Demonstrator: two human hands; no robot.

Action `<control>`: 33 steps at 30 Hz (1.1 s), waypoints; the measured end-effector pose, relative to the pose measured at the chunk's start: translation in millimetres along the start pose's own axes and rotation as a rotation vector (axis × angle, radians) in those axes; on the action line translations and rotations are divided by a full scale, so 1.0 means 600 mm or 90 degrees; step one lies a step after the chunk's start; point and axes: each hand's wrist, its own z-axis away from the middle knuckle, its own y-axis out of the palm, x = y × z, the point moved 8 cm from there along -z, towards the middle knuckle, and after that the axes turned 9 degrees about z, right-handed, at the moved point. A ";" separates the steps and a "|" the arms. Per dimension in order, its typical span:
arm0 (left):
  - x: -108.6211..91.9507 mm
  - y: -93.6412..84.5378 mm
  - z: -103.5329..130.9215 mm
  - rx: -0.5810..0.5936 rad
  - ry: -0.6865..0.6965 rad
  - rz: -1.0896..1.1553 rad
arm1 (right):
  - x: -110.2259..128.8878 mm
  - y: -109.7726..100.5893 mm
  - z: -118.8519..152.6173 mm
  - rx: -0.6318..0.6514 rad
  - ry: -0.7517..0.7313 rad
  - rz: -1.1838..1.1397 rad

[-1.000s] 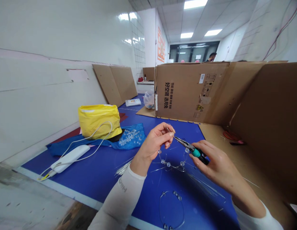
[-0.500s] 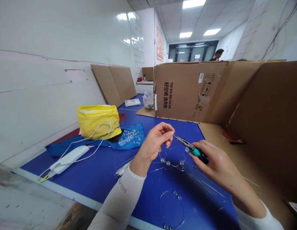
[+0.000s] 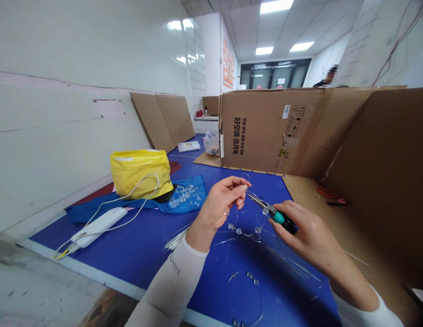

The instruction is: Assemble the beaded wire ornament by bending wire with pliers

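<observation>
Between the thumb and fingers of my left hand, a thin wire is pinched, with a small loop standing above the fingertips. It belongs to a beaded wire ring that hangs below with several clear beads. My right hand is closed around needle-nose pliers with black and teal handles. Their tips lie close to the wire beside my left fingertips; whether they grip it I cannot tell. A second beaded wire ring lies on the blue tabletop nearer to me.
Clear beads lie on a blue cloth beside a yellow bag. A white power strip with a cable is at left. Wire lengths lie near my left forearm. A large cardboard box stands behind. A person is beyond it.
The plier tips have shifted slightly away from my left fingertips, and the wire loop above them shows more. The person in the background has moved right.
</observation>
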 end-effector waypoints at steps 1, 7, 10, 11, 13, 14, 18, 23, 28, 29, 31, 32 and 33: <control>0.000 0.000 0.000 -0.003 -0.001 0.006 | 0.001 0.000 0.000 0.000 -0.003 0.001; -0.004 0.002 -0.001 -0.031 0.013 0.009 | 0.004 0.000 -0.001 0.000 -0.018 0.018; -0.006 0.001 0.000 -0.040 0.013 -0.025 | 0.004 -0.003 -0.001 -0.011 -0.023 0.026; -0.006 0.001 0.001 -0.038 0.010 -0.036 | 0.004 -0.004 0.000 -0.013 -0.025 0.028; -0.006 0.003 0.002 -0.031 0.004 -0.053 | 0.004 -0.003 0.001 -0.010 -0.029 0.030; -0.006 0.003 0.002 -0.029 0.005 -0.055 | 0.004 -0.002 0.001 -0.008 -0.030 0.031; -0.008 0.005 0.002 -0.034 0.020 -0.046 | 0.001 0.002 0.001 -0.001 -0.025 0.035; -0.010 0.007 0.003 -0.027 0.040 -0.053 | 0.000 0.004 0.000 0.011 -0.014 0.030; -0.009 0.004 0.002 -0.017 0.035 -0.076 | 0.000 0.002 -0.001 0.023 -0.002 0.009; -0.009 0.004 0.001 -0.012 0.033 -0.078 | 0.000 0.001 -0.002 0.023 -0.001 0.006; -0.008 0.003 0.000 -0.004 0.031 -0.077 | 0.000 -0.001 -0.003 0.019 -0.003 0.001; -0.008 0.003 0.000 -0.002 0.029 -0.077 | 0.000 -0.002 -0.003 0.017 -0.003 0.001; -0.007 0.003 -0.001 -0.002 0.028 -0.076 | -0.001 -0.003 -0.004 0.016 -0.003 0.002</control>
